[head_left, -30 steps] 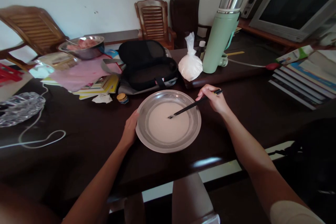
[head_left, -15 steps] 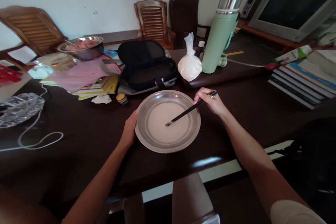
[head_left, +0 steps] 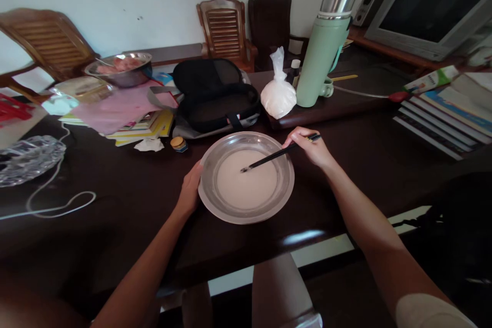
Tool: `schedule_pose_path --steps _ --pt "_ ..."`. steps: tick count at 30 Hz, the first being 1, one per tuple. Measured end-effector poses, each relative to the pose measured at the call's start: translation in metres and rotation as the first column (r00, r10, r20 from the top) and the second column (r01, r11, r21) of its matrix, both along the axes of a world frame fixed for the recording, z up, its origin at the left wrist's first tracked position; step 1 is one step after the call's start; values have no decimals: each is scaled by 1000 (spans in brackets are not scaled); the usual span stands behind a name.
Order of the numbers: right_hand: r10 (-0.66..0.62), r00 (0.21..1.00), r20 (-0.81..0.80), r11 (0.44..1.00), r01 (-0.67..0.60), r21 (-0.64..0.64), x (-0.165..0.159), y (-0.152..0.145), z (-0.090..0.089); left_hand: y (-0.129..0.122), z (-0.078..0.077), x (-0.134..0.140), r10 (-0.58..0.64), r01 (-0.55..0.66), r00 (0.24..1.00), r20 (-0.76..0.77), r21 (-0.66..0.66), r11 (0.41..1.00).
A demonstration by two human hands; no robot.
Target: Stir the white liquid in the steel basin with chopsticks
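A wide metal bowl stands on the dark table in front of me, holding a pale, milky liquid. My left hand grips the bowl's left rim; part of its fingers is hidden behind the wall. Black chopsticks are pinched in my right hand above the bowl's right rim. They slant down to the left, and their wet, whitish tips are at the liquid near the bowl's middle. Behind the bowl sits a tied plastic bag of white powder.
A green thermos rises behind the bowl, beside a small cup. An open black case and a small jar lie behind left. Further left is a metal bowl of meat. Stacked books sit at right.
The chopstick tips have moved slightly away from me and to the left in the liquid, and the chopsticks lie flatter. My left hand stays on the bowl.
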State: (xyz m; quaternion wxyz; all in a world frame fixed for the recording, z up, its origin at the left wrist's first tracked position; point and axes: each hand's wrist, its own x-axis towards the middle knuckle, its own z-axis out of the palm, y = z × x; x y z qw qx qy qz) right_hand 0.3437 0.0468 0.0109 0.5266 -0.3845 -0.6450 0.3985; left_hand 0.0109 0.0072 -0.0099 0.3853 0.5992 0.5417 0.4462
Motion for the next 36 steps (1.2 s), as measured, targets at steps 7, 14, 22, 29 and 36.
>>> schedule_pose_path --steps 7,14,22,29,36 --pt "85 996 -40 994 -88 -62 -2 -1 -1 1 -2 -1 0 0 1000 24 -8 1000" --pt "-22 993 -119 999 18 -36 0 0 0 1 -3 -2 -11 11 1000 -14 14 1000" --pt "-18 1000 -18 1000 18 -3 -2 -1 1 1 -5 -3 11 -10 1000 29 -39 999" --pt "78 997 4 996 -78 -46 -4 -3 2 1 -1 0 -7 7 1000 -10 15 1000" --pt "-19 997 -81 998 14 -63 -2 -1 0 1 -2 -1 10 -10 1000 12 -16 1000"
